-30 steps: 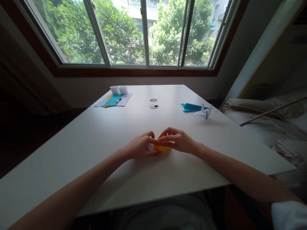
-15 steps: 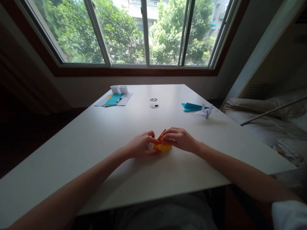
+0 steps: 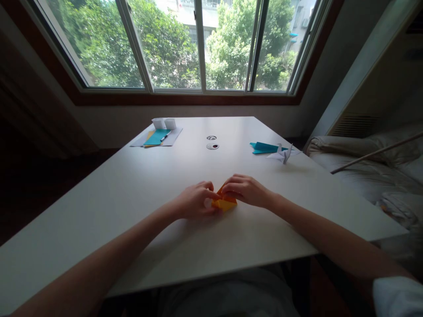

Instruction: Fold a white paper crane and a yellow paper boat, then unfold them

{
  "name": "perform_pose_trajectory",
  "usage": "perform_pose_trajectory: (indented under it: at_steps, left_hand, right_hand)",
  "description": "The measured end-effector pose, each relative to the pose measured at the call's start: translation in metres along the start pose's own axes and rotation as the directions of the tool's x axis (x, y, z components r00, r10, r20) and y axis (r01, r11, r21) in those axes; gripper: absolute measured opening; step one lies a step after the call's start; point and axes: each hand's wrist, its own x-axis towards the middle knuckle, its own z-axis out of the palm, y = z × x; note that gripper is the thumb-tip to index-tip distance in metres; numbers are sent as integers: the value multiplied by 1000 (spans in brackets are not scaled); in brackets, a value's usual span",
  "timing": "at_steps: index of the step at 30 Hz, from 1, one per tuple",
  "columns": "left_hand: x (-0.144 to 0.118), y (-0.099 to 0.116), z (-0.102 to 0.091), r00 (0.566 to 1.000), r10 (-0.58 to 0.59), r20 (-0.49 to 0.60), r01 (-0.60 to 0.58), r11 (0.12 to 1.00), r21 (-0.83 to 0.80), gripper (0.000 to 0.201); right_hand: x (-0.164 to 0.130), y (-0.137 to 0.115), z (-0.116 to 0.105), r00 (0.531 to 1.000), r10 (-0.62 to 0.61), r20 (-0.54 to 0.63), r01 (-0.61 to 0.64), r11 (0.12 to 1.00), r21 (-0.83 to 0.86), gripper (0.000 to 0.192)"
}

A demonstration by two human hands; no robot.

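Between my two hands, near the middle of the white table [image 3: 158,171], is a small folded piece of orange paper [image 3: 226,204]. My left hand [image 3: 195,200] grips its left side, thumb at the lower edge and fingers curled above. From the upper right, my right hand [image 3: 246,190] closes its fingers on the paper's raised flap. Part of that flap is hidden under the fingers, and the finer folds are too small to make out.
At the far left stand two white paper boxes [image 3: 164,123] behind sheets of coloured paper [image 3: 156,137] with a pen [image 3: 165,136] on top. On the right lie a blue paper plane [image 3: 264,148] and a white paper crane [image 3: 283,154]. Two round inserts [image 3: 212,146] sit in the tabletop.
My right hand's fingers have shifted slightly over the raised orange flap, covering more of its tip. My left hand has barely moved and keeps its grip.
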Motion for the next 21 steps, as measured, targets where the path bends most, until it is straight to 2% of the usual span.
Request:
perform_pose_trajectory:
  at_steps: [3, 6, 7, 9, 11, 12, 15, 18, 21]
  left_hand:
    - [-1, 0, 0, 999, 42, -30, -42, 999, 3, 35]
    - [-1, -3, -1, 986, 62, -154, -78, 992, -103, 48]
    - [0, -4, -1, 973, 41, -228, -77, 985, -153, 57]
    - [3, -8, -1, 925, -60, -375, -46, 962, -268, 71]
    - [6, -12, 1, 874, -201, -443, 0, 911, -412, 70]
    - [8, -14, 2, 859, -266, -438, 21, 872, -489, 63]
    - [11, -15, 7, 856, -379, -351, 47, 733, -678, 45]
    - [13, -9, 9, 859, -434, -273, 42, 591, -805, 39]
    - [13, -1, 10, 834, -493, -249, 14, 470, -883, 40]
  right_hand:
    - [0, 0, -3, 1000, -3, 7, 3, 999, -53, 22]
    - [-2, 1, -4, 988, 118, -105, -118, 993, 1, 19]
    - [-2, 1, -4, 966, 201, -165, -196, 979, 50, 18]
    - [-2, 3, -3, 882, 399, -250, -359, 913, 193, 18]
    - [-1, 5, -1, 783, 574, -239, -462, 794, 395, 22]
    - [0, 6, -1, 740, 642, -198, -483, 713, 509, 25]
    - [2, 5, 1, 645, 764, -21, -460, 411, 787, 32]
    - [3, 3, 2, 570, 814, 111, -430, 181, 885, 34]
    - [4, 1, 2, 526, 836, 156, -374, 63, 925, 33]
